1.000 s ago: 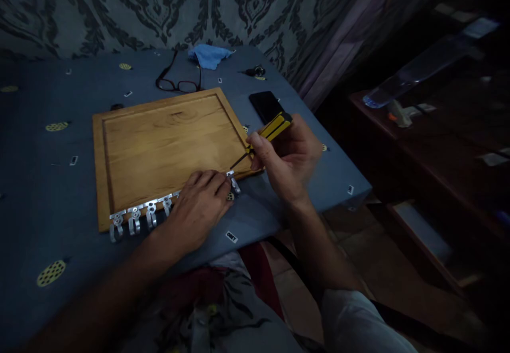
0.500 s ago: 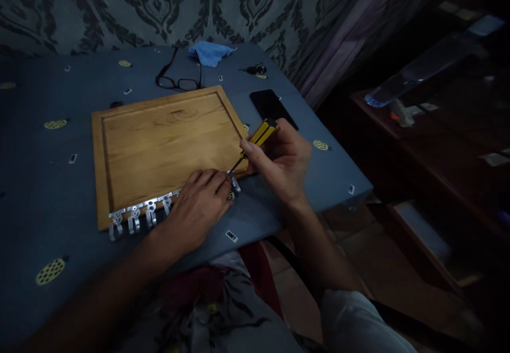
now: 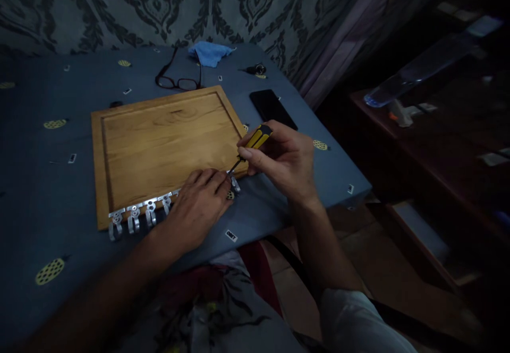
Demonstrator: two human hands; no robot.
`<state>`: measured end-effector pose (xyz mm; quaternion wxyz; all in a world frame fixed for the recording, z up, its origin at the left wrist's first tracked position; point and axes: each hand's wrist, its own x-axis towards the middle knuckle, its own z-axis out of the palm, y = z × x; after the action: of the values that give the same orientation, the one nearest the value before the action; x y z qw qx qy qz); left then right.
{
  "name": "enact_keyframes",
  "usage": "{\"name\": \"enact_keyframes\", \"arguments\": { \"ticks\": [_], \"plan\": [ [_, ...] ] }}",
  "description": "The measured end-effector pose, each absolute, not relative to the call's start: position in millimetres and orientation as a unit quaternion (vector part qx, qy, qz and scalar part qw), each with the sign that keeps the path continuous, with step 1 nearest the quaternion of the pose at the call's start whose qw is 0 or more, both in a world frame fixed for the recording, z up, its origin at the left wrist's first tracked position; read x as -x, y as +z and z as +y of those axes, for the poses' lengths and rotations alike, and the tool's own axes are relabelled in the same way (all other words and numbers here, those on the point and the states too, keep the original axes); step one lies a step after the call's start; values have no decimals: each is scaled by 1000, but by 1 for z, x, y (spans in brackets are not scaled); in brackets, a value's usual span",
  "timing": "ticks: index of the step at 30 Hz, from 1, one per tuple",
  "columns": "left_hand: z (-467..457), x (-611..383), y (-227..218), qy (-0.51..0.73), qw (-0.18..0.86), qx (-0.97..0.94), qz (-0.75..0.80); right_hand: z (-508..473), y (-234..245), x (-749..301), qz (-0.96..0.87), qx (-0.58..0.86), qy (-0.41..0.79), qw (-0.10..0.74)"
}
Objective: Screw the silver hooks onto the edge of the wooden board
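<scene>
A framed wooden board lies flat on the table. Along its near edge runs a metal hook rail with several silver hooks hanging over the side. My left hand rests over the right part of this rail, its fingers closed together and bent down on it, so the hooks beneath are hidden. In my right hand is a yellow and black screwdriver, gripped by the handle between thumb and fingers. Its shaft slants down to the rail's right end, the tip beside my left fingertips. Any screw there is too small to make out.
Beyond the board lie eyeglasses, a blue cloth and a small dark tool. A black phone is right of the board. On a dark side table are a clear plastic bottle and a white object with an orange part.
My right hand has turned around the screwdriver, and the handle's top has shifted slightly left and down. The tip stays at the rail's right end. My left hand and the board have not moved.
</scene>
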<state>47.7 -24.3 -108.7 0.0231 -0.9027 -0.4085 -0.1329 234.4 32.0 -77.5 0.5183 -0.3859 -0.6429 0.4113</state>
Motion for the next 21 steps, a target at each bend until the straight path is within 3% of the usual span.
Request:
{"name": "enact_keyframes", "arguments": {
  "ticks": [9, 21],
  "plan": [
    [-24, -48, -109, -131, 11, 902, -411, 34, -72, -245, -661, 345, 465, 477],
    [-25, -47, -108, -142, 13, 904, -403, 34, -87, -226, -653, 403, 342, 543]
  ]
}}
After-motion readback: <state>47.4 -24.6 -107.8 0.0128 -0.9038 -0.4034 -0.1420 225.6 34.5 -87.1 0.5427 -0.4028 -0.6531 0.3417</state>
